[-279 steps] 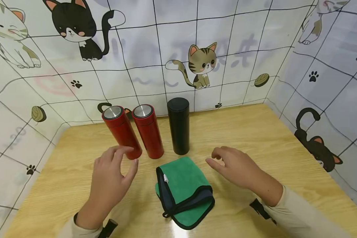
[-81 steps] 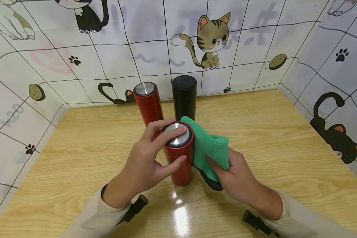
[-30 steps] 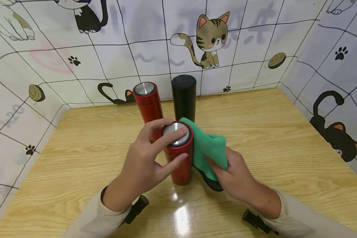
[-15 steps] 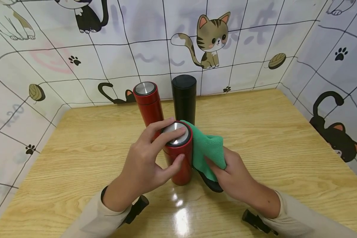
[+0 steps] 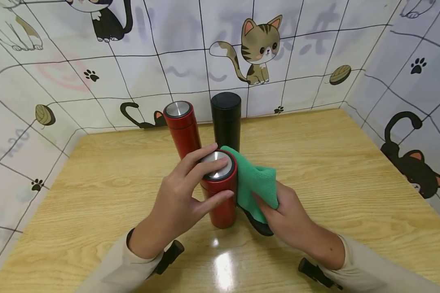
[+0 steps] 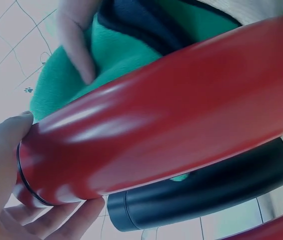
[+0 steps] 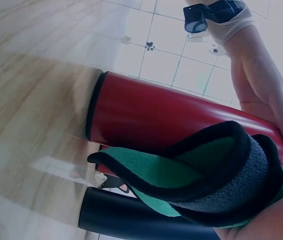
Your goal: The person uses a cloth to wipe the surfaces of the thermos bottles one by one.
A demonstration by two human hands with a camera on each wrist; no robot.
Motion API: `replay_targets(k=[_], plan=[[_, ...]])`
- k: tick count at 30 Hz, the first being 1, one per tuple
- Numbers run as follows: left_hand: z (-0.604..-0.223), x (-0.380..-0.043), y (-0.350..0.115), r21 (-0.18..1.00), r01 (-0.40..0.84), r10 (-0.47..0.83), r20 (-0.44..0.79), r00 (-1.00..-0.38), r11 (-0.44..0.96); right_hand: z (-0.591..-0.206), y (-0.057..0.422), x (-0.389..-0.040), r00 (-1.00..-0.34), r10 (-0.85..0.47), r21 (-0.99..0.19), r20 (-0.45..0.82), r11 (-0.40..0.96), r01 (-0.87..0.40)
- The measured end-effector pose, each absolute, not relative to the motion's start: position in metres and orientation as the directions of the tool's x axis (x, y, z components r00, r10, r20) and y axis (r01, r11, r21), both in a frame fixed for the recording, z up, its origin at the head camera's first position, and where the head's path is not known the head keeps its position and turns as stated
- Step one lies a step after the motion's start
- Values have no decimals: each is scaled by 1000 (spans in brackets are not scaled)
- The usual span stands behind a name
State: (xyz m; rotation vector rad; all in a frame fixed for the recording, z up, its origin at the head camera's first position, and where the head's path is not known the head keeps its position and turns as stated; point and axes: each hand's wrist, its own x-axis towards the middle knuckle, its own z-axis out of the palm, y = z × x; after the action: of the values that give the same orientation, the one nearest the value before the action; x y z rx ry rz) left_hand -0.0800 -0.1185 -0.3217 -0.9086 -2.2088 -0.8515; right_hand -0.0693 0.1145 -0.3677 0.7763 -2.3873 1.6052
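Note:
A red thermos flask point(image 5: 223, 207) with a steel-topped lid stands upright near the middle of the table. My left hand point(image 5: 181, 201) grips its upper end, the thumb in front, one finger lying across the lid and others round the far side. In the left wrist view the thumb and fingers wrap the flask point(image 6: 171, 110) near the lid seam. My right hand point(image 5: 293, 215) holds a folded green cloth point(image 5: 258, 185) with dark edging against the flask's right side. The right wrist view shows the cloth point(image 7: 196, 175) bunched beside the flask; some right fingertips are hidden behind it.
Behind the held flask stand a second red flask point(image 5: 183, 132) and a black flask point(image 5: 226, 122), close together. The wooden table point(image 5: 95, 183) meets cat-printed sheeting point(image 5: 183, 36) at the back and sides.
Since the earliest frame, the hands have taken hold of one red flask and the cloth, and the flask has come forward. Over the last second the cloth and left thumb shift only slightly.

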Motion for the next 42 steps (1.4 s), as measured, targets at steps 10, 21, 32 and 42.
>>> replay_targets(k=[10,21,32,42], plan=[[-320,-80,-119,398,772,408,677,-612,496,-361,116,-66,-831,-264,-799,489,247,-549],[-321,-81,-121,403,766,398,679,-617,500,-367,116,-74,-873,-323,-824,366,324,-465],[-324,-83,-118,348,775,427,680,-596,528,-361,117,-70,-807,-277,-777,522,237,-583],[-328,-84,-118,329,782,435,685,-584,530,-363,116,-70,-830,-284,-791,480,271,-549]])
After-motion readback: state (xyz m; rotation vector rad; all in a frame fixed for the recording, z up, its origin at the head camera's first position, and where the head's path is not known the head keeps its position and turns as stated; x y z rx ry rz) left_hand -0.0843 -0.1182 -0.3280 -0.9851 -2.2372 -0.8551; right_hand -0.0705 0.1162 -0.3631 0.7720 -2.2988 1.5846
